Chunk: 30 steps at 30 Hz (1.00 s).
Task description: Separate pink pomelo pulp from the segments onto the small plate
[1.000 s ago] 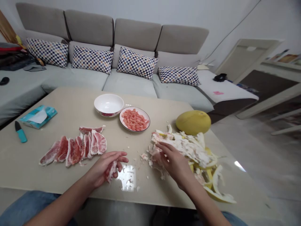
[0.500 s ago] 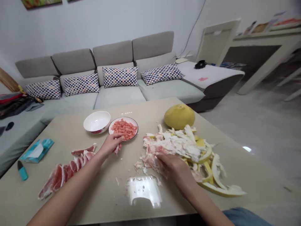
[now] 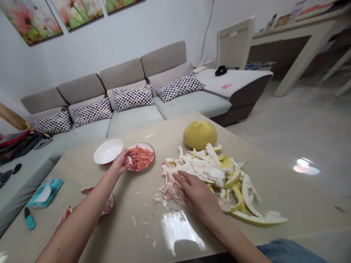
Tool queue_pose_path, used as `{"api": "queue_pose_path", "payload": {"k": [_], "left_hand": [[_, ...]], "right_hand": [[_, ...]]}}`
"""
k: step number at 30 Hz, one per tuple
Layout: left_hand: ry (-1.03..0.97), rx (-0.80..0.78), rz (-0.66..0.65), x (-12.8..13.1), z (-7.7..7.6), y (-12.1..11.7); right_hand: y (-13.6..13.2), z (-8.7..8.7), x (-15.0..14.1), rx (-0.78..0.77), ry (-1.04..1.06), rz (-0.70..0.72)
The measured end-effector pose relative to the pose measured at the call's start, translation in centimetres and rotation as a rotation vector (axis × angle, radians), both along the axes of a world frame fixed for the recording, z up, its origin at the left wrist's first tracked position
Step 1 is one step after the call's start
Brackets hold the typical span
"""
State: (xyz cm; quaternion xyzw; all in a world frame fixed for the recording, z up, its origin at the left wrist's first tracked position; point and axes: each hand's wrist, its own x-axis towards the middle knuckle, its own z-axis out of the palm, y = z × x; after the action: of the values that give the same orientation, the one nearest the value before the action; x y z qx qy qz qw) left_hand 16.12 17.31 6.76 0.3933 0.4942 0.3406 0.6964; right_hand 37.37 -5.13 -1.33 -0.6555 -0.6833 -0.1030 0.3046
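My left hand (image 3: 118,165) is closed on a pink pomelo segment (image 3: 127,161) at the left edge of a dark-rimmed plate (image 3: 150,147). Picked pink pomelo flesh (image 3: 142,157) is heaped on that plate. Over the near side of a pile of white pith and yellow peel (image 3: 208,166) is my right hand (image 3: 197,193), fingers stretched out with nothing in them. Torn pinkish membranes (image 3: 170,191) lie beside its fingertips. A whole yellow pomelo (image 3: 200,134) rests behind the pile. More pomelo segments (image 3: 109,205) lie partly hidden under my left forearm.
A white bowl (image 3: 108,151) stands left of the plate. Near the table's left edge are a blue tissue pack (image 3: 45,193) and a teal-and-black tool (image 3: 29,218). Small scraps dot the glossy table (image 3: 131,233). A grey sofa (image 3: 131,118) runs behind it.
My left hand has moved up and left with the segment, to the plate's left edge. My right hand's fingers have straightened over the membranes. The view has tilted and shifted.
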Motion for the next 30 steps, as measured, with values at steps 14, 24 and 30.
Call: {"api": "queue_pose_path", "payload": {"k": [14,24,30], "left_hand": [[-0.501,-0.308,0.054,-6.6,-1.2,-15.3],[-0.654,-0.345,0.217,-11.5,-2.3,-17.1],[-0.674,-0.289,-0.036,-13.0,-2.8,-17.3]], "right_hand": [[-1.9,2.9,-11.4,-0.327,0.822,0.459],[-0.2,4.1,-18.4,-0.528,1.230,0.371],[2.0,4.3,-18.3,-0.631,1.418,0.391]]}}
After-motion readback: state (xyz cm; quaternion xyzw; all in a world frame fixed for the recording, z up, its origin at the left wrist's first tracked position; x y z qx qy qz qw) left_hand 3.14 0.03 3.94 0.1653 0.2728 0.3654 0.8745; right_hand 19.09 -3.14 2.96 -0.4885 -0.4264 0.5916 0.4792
